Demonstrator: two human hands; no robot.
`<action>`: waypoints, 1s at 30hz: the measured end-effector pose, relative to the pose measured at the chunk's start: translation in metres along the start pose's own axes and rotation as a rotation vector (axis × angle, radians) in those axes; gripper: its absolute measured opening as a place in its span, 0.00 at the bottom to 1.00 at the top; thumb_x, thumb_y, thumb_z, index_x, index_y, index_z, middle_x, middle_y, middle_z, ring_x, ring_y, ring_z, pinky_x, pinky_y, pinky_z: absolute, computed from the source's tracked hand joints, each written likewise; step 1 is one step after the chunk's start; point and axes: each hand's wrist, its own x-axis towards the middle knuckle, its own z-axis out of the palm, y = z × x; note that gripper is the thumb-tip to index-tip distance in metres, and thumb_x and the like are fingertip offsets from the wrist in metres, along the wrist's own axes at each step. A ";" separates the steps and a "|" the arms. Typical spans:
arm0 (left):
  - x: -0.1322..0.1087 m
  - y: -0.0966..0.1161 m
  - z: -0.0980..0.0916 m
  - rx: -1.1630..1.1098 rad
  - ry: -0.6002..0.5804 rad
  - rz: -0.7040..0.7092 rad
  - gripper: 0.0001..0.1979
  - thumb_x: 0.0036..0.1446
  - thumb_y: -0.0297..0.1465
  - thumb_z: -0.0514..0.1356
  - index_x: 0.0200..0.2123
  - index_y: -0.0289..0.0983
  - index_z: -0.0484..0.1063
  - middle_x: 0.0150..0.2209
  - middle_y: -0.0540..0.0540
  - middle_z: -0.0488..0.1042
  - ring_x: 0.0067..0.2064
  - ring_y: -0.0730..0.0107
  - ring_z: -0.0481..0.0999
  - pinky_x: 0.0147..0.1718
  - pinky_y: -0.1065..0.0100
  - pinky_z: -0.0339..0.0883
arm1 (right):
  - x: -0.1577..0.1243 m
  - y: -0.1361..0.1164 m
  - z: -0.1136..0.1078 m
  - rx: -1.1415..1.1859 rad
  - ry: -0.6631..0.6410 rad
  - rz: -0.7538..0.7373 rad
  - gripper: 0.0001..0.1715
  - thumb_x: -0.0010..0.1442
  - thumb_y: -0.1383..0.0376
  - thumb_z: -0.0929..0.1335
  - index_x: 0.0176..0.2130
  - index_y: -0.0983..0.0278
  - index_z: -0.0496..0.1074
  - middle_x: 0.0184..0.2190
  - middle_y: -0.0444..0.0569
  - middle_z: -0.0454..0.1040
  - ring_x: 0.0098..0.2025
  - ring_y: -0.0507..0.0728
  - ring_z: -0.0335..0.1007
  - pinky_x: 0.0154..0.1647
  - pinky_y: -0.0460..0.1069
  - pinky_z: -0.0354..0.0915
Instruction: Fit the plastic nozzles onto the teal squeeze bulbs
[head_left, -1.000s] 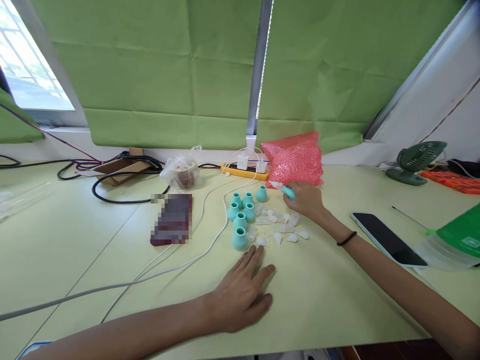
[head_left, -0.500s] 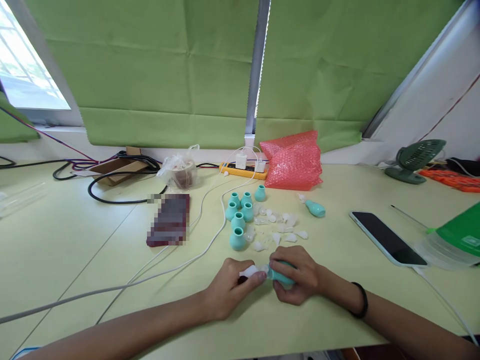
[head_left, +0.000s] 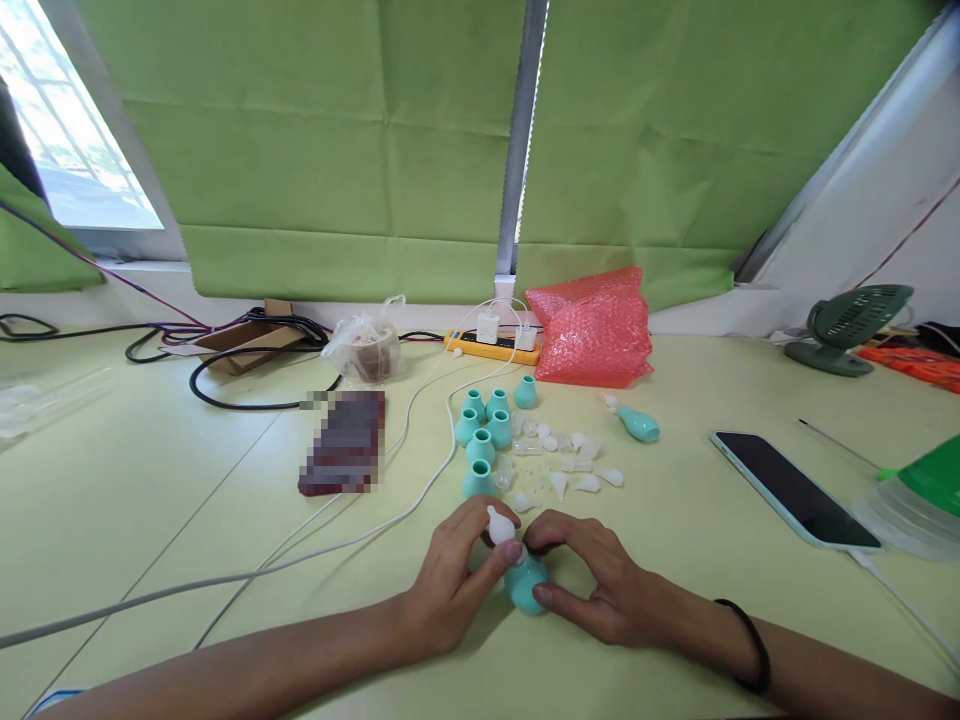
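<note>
My left hand (head_left: 459,570) pinches a bulb syringe near its neck, between thumb and fingers. The white tip (head_left: 499,526) points up and away to the left, and the teal bulb (head_left: 526,585) is tilted towards me. Curled loosely at the bulb's right side, my right hand (head_left: 600,585) has its thumb on the bulb and its index finger near the neck; the other fingers are partly hidden. Just beyond my hands stand several teal bulbs (head_left: 480,447) with open necks. Beside them lie loose white tips (head_left: 589,484) and clear plastic pieces (head_left: 529,448).
An assembled bulb syringe (head_left: 639,424) lies farther right, near a phone (head_left: 795,490). A dark red phone-like object (head_left: 343,442) and white cables (head_left: 375,526) lie left. Behind are a power strip (head_left: 491,346), pink bubble wrap (head_left: 596,330) and a green fan (head_left: 847,325).
The bulb syringe has turned from lying sideways to tip up, bulb towards me. My right hand has loosened from its full wrap round the bulb. The view has shifted slightly.
</note>
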 end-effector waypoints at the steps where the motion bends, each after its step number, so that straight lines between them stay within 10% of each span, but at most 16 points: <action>1: -0.002 0.000 -0.001 -0.010 0.004 0.042 0.09 0.58 0.33 0.46 0.37 0.36 0.62 0.37 0.43 0.69 0.39 0.67 0.68 0.38 0.67 0.62 | -0.001 0.001 0.000 0.007 0.038 -0.024 0.15 0.53 0.64 0.64 0.41 0.62 0.56 0.34 0.49 0.67 0.37 0.54 0.64 0.37 0.48 0.61; 9: -0.004 -0.001 0.002 0.184 -0.185 0.577 0.10 0.53 0.37 0.53 0.35 0.36 0.63 0.31 0.42 0.72 0.33 0.66 0.71 0.33 0.66 0.64 | -0.008 0.000 0.000 0.068 0.027 -0.135 0.20 0.52 0.49 0.58 0.32 0.63 0.57 0.22 0.43 0.61 0.24 0.50 0.59 0.27 0.47 0.56; 22: -0.005 0.005 0.002 0.597 -0.041 0.596 0.06 0.50 0.25 0.52 0.31 0.37 0.68 0.25 0.45 0.61 0.29 0.66 0.59 0.26 0.65 0.55 | -0.003 -0.009 0.007 -0.237 0.091 -0.410 0.13 0.52 0.55 0.59 0.32 0.63 0.58 0.15 0.40 0.60 0.17 0.49 0.55 0.18 0.45 0.48; 30: 0.001 -0.003 0.011 0.638 -0.204 0.445 0.07 0.51 0.30 0.50 0.29 0.33 0.65 0.23 0.46 0.68 0.26 0.68 0.65 0.28 0.65 0.57 | 0.001 0.000 0.012 -0.319 0.136 -0.308 0.08 0.50 0.67 0.54 0.21 0.62 0.53 0.13 0.41 0.56 0.16 0.50 0.49 0.17 0.46 0.46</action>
